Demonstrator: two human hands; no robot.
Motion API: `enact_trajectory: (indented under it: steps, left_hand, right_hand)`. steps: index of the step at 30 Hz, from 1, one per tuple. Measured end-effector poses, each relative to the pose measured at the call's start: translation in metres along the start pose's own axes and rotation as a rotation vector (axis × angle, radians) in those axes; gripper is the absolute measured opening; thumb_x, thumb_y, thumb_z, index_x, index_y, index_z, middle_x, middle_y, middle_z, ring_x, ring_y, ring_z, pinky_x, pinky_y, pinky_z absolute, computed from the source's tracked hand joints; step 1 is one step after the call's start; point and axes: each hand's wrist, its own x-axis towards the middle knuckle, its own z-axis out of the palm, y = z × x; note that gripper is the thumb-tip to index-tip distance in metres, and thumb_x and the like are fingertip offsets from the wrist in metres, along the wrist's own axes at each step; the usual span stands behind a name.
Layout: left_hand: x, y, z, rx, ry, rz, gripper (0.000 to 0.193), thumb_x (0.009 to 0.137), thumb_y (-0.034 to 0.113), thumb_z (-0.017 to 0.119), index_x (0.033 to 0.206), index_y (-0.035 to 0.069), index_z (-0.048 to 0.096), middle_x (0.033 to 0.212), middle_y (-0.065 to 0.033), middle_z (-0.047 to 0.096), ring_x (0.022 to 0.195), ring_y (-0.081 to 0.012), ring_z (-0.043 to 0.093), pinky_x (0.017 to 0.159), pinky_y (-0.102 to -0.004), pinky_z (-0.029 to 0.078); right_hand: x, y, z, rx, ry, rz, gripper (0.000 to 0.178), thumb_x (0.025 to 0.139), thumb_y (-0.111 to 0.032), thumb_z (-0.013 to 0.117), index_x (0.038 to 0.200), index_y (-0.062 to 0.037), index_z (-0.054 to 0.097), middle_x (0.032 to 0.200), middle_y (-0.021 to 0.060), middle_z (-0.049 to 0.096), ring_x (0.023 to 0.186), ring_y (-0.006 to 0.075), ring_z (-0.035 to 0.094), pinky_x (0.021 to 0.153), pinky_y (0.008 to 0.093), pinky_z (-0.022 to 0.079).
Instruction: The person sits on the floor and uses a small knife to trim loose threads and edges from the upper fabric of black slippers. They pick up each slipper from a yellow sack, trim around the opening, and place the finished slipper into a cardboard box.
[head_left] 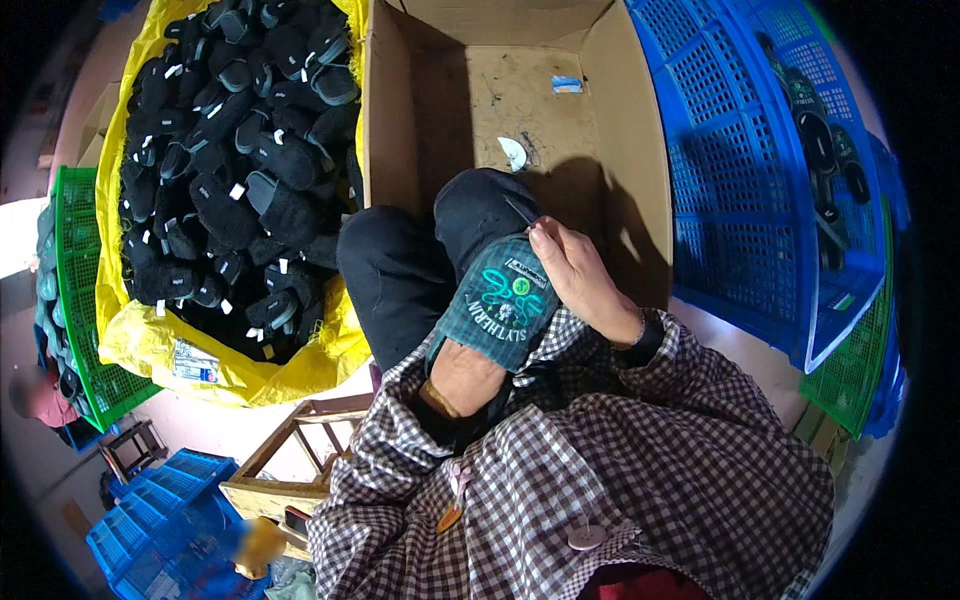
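A green plaid slipper point(505, 290) with an embroidered emblem and lettering lies over my lap. My left hand point(465, 378) reaches into its opening and bears it from inside; the fingers are hidden under the plaid cloth. At the slipper's far end, my right hand point(585, 275) is closed, thumb and fingers pinched together against the cloth edge. A thin dark pointed tool point(520, 210) sticks out from these fingertips; its exact kind is too small to tell.
Black fuzzy slippers with white tags fill a yellow woven sack point(130, 325) at the left. Ahead stands an open cardboard box point(465, 100) with scraps inside. Blue crates point(715, 170) rise at the right; a wooden stool point(270, 480) and another blue crate point(165, 530) are lower left.
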Motion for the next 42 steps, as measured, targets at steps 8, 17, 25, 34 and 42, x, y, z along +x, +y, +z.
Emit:
enact_trajectory:
  steps: [8, 17, 25, 34, 42]
  left_hand:
    - [0.051, -0.010, -0.013, -0.091, 0.055, 0.061, 0.044, 0.096, 0.024, 0.042, 0.137, 0.008, 0.046, 0.138, -0.0142, 0.048, 0.128, -0.0300, 0.044, 0.110, -0.0420, 0.031]
    - [0.025, 0.005, -0.012, -0.188, -0.012, -0.137, 0.045, 0.095, 0.022, 0.042, 0.137, 0.005, 0.044, 0.138, -0.0154, 0.047, 0.128, -0.0310, 0.044, 0.109, -0.0434, 0.032]
    - [0.026, 0.007, -0.016, -0.168, 0.149, -0.070, 0.044, 0.093, 0.017, 0.046, 0.135, 0.007, 0.048, 0.136, -0.0146, 0.050, 0.127, -0.0310, 0.046, 0.109, -0.0433, 0.034]
    - [0.046, 0.001, -0.020, -0.045, 0.169, -0.058, 0.045, 0.092, 0.020, 0.048, 0.134, 0.006, 0.049, 0.134, -0.0157, 0.051, 0.124, -0.0316, 0.048, 0.106, -0.0428, 0.036]
    - [0.001, 0.003, -0.029, -0.056, -0.007, -0.001, 0.053, 0.079, 0.004, 0.051, 0.132, 0.001, 0.050, 0.137, -0.0199, 0.048, 0.130, -0.0337, 0.043, 0.111, -0.0422, 0.032]
  right_hand:
    - [0.000, 0.013, 0.003, 0.166, 0.042, 0.096, 0.040, 0.102, -0.035, 0.040, 0.089, 0.0014, 0.051, 0.076, 0.0073, 0.046, 0.072, 0.0149, 0.042, 0.069, 0.0301, 0.040]
    - [-0.006, 0.011, 0.022, 0.087, 0.185, 0.066, 0.033, 0.098, -0.030, 0.051, 0.085, 0.0002, 0.052, 0.064, 0.0127, 0.046, 0.058, 0.0208, 0.043, 0.058, 0.0348, 0.040]
    - [-0.008, 0.011, 0.015, 0.033, 0.150, 0.044, 0.037, 0.100, -0.034, 0.043, 0.090, 0.0001, 0.051, 0.070, 0.0189, 0.053, 0.063, 0.0353, 0.052, 0.060, 0.0404, 0.041]
    - [-0.006, 0.017, 0.021, -0.010, 0.189, 0.088, 0.037, 0.100, -0.034, 0.043, 0.092, 0.0008, 0.051, 0.074, 0.0223, 0.053, 0.068, 0.0397, 0.052, 0.063, 0.0431, 0.042]
    - [-0.013, 0.014, 0.022, 0.047, 0.192, 0.084, 0.034, 0.099, -0.030, 0.047, 0.091, 0.0023, 0.053, 0.074, 0.0185, 0.055, 0.066, 0.0294, 0.052, 0.064, 0.0373, 0.043]
